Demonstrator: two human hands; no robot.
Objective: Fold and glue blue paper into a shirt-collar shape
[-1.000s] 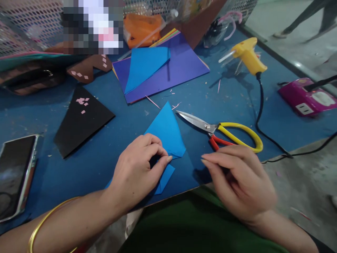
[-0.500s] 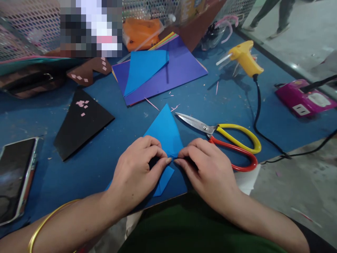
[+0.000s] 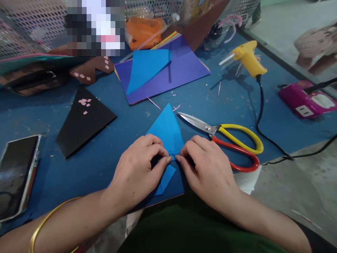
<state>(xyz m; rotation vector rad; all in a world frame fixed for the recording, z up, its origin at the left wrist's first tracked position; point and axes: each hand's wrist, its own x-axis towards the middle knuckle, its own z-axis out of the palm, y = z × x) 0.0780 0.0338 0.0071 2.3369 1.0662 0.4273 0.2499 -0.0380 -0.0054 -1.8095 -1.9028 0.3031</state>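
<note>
Blue paper, tip away, long axis likewise

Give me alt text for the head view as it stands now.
A left hand and right hand pinch the lower edge of a pointed blue paper on a blue table. Yellow-and-red-handled scissors and a yellow glue gun lie right; black paper and a smartphone, left.

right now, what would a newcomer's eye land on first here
Probably the bright blue folded paper at centre, pinched along its near edge by the left hand and right hand. Right of it lie yellow-and-red-handled metal scissors; beyond them, upper right, a yellow pistol-shaped glue gun.
</note>
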